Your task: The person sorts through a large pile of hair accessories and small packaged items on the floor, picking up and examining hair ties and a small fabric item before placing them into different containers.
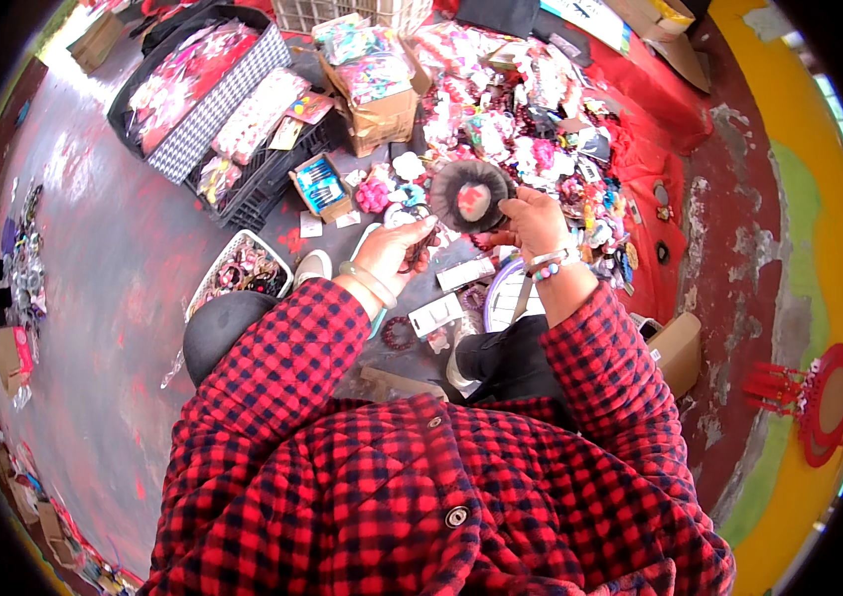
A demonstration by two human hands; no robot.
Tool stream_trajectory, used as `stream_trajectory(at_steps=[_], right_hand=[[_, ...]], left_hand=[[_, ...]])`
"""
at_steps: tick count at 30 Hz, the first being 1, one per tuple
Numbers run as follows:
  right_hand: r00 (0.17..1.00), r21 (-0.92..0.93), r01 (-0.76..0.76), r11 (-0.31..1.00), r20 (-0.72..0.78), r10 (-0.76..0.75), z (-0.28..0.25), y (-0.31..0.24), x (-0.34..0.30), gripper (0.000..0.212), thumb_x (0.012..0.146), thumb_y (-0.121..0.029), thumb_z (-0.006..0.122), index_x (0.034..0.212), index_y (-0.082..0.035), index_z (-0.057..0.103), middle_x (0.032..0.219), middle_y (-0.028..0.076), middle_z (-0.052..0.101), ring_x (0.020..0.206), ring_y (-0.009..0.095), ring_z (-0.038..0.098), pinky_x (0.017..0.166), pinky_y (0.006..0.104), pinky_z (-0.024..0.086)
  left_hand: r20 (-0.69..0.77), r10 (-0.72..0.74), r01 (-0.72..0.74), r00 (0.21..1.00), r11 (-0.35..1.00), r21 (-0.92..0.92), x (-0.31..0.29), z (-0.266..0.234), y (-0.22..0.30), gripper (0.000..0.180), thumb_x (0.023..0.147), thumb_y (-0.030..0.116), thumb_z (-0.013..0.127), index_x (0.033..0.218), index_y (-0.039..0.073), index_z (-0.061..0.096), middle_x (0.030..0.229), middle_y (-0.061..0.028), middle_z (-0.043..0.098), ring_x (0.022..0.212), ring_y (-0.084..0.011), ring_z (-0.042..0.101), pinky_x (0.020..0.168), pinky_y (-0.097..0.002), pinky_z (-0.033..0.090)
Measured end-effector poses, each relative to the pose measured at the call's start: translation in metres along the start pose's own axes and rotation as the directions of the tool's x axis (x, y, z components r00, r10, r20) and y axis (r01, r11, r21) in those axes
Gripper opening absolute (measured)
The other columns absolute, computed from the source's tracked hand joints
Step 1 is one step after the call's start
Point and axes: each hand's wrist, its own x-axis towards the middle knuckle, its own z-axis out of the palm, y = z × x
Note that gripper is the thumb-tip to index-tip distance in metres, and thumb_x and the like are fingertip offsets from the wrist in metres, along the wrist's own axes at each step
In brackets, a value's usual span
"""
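Note:
In my right hand [538,221], a round black ruffled hair ornament [463,196] with a pink and white centre is pinched at its right edge between thumb and fingers. My left hand [395,254] is closed, its thumb toward the ornament and slightly apart from it. Something small and dark shows at its fingers; its kind cannot be made out. Beyond both hands lies a big heap of hair accessories [544,154], in red, white, pink and black. A pink flower ornament [374,196] sits at its near left side.
A small box of blue-packed items [320,186] stands past my left hand, near a black crate [261,189]. To the left is a white basket of small accessories [241,266]. White packets [434,315] and a purple-rimmed round thing [506,296] lie below my hands. A cardboard box [382,117] holds plastic-bagged goods.

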Motion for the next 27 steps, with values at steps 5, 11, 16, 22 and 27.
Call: stream_trajectory(at_steps=[5,11,16,22,27], right_hand=[[0.999,0.27,0.007,0.963,-0.054,0.008,-0.027,-0.011,-0.013,0.018,0.082,-0.003,0.046,0.098,0.0,0.054,0.079,0.009,0.061,0.061,0.017,0.059,0.051,0.0281,0.05],[0.923,0.189,0.374,0.908,-0.169,-0.345,-0.025,-0.041,-0.048,0.029,0.081,-0.005,0.05,0.11,-0.003,0.055,0.088,0.006,0.061,0.076,0.014,0.06,0.066,0.0262,0.05],[0.776,0.036,0.548,0.835,-0.393,-0.493,-0.076,-0.019,-0.078,0.03,0.079,0.003,0.053,0.109,-0.002,0.051,0.085,0.005,0.058,0.073,0.009,0.052,0.063,0.0235,0.043],[0.727,0.273,0.492,0.827,-0.651,-0.218,-0.213,0.072,-0.163,0.03,0.077,-0.004,0.056,0.107,-0.003,0.053,0.092,0.006,0.059,0.076,0.014,0.058,0.063,0.0264,0.047],[0.506,0.456,0.386,0.802,-0.832,0.229,-0.307,0.196,-0.281,0.025,0.082,-0.009,0.054,0.107,-0.015,0.053,0.085,-0.002,0.058,0.068,0.012,0.056,0.054,0.0237,0.041]], left_hand=[[0.155,0.052,-0.054,0.986,0.999,0.003,0.012,0.004,0.003,0.012,0.081,0.012,0.061,0.086,0.002,0.058,0.072,-0.0061,0.06,0.053,-0.0101,0.051,0.046,-0.0218,0.041],[0.073,-0.013,0.01,0.997,0.999,0.041,0.021,0.008,0.0,0.011,0.079,0.015,0.064,0.084,0.007,0.061,0.071,-0.0023,0.058,0.054,-0.0088,0.047,0.047,-0.0207,0.038],[0.046,0.084,-0.092,0.995,0.971,0.222,0.028,-0.003,-0.01,0.016,0.079,0.014,0.064,0.088,0.003,0.059,0.072,-0.0025,0.059,0.055,-0.0086,0.049,0.046,-0.0201,0.039],[0.107,0.071,-0.103,0.992,0.936,0.336,0.024,-0.006,-0.015,0.014,0.078,0.01,0.063,0.088,0.002,0.058,0.071,-0.0048,0.06,0.054,-0.0088,0.052,0.046,-0.0207,0.042],[0.295,-0.005,-0.074,0.956,0.963,0.257,0.023,-0.001,-0.015,0.025,0.08,0.017,0.061,0.101,0.006,0.053,0.083,-0.0062,0.058,0.066,-0.0132,0.054,0.055,-0.0258,0.045]])
